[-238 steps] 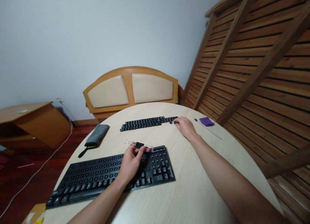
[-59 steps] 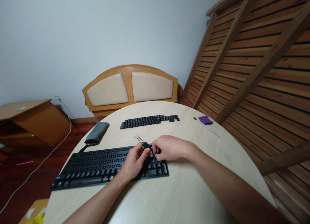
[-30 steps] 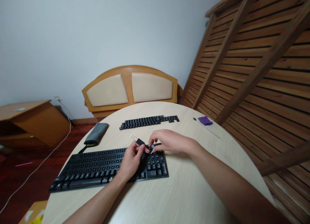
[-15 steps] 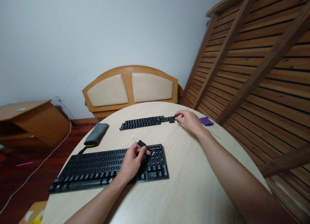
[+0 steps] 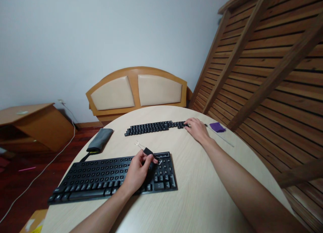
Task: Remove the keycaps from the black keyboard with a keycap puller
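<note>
Left hand (image 5: 137,170) pinches wire puller (image 5: 148,152) above keyboard (image 5: 96,176); right hand (image 5: 196,128), fingers bent, at end of loose keycaps (image 5: 148,127) beyond keyboard, hold unclear. Step appears to be arranging keycaps; next move likely calls for light withdrawal, rows undisturbed.

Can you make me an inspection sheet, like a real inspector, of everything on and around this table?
Surface: pale table with a curved edge.
Job's things: keyboard, many upper keys bare, lower rows capped; keycaps in rows beyond it; wire puller.
Clutter: grey pouch on the left; purple cloth and thin stick on the right.
Hands: left hand holds the puller above the keyboard; right hand is at the keycaps' right end, grip unclear.
Cables: white cable runs from the wall across the floor.
Surroundings: headboard behind, cabinet left, wooden slats right.
</note>
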`<state>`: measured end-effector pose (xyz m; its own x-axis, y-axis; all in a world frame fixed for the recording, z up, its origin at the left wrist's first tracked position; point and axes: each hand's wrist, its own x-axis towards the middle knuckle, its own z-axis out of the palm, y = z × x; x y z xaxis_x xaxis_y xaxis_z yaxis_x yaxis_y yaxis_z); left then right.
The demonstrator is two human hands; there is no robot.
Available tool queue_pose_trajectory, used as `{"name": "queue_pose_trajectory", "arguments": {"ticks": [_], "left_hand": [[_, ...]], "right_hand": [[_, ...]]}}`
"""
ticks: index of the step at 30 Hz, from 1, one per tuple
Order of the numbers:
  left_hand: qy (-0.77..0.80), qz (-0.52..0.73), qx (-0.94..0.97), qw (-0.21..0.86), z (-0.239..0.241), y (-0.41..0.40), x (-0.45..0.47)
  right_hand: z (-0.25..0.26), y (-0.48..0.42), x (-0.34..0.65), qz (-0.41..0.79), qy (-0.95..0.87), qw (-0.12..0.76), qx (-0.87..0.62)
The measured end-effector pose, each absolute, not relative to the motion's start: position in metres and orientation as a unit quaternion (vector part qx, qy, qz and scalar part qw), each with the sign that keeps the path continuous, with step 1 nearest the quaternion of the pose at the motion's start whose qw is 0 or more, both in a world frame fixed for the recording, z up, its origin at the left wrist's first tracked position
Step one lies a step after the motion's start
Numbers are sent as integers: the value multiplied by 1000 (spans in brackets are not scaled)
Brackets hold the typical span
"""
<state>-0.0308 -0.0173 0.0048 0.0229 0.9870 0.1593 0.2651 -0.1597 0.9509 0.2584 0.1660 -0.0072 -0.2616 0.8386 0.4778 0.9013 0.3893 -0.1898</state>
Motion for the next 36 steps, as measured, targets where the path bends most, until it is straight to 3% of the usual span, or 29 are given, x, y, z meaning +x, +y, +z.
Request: {"name": "queue_pose_trajectory", "arguments": {"ticks": [36], "left_hand": [[532, 463, 591, 392, 7, -16, -29]], "right_hand": [[-24, 180, 261, -59, -794, 272, -541]]}}
